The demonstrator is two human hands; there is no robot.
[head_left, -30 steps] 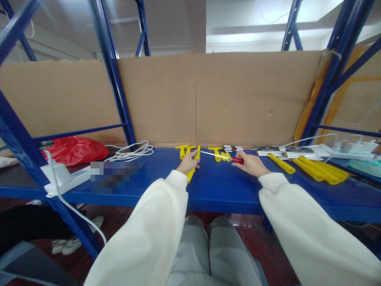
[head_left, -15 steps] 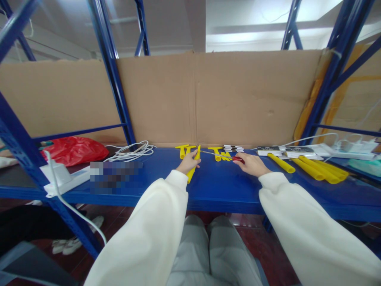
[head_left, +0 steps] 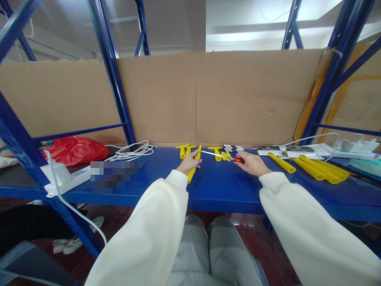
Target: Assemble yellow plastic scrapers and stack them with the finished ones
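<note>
Cardboard lines the back of a blue shelf (head_left: pixel 226 186) where both hands work. Closed around a yellow tube (head_left: pixel 193 166), the left hand (head_left: pixel 188 163) tilts it with its long axis running up and away. Gripping the red handle of a screwdriver (head_left: pixel 229 157), the right hand (head_left: pixel 252 165) aims the shaft leftward at the tube's top end, the tip just beside it. More yellow tubes (head_left: pixel 309 169) lie right; white cables (head_left: pixel 132 151) left.

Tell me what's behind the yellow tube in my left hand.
Behind the yellow tube held by the left hand lie yellow T-shaped pieces on the blue shelf, then the cardboard wall. The tube's middle is covered by the fingers.
</note>
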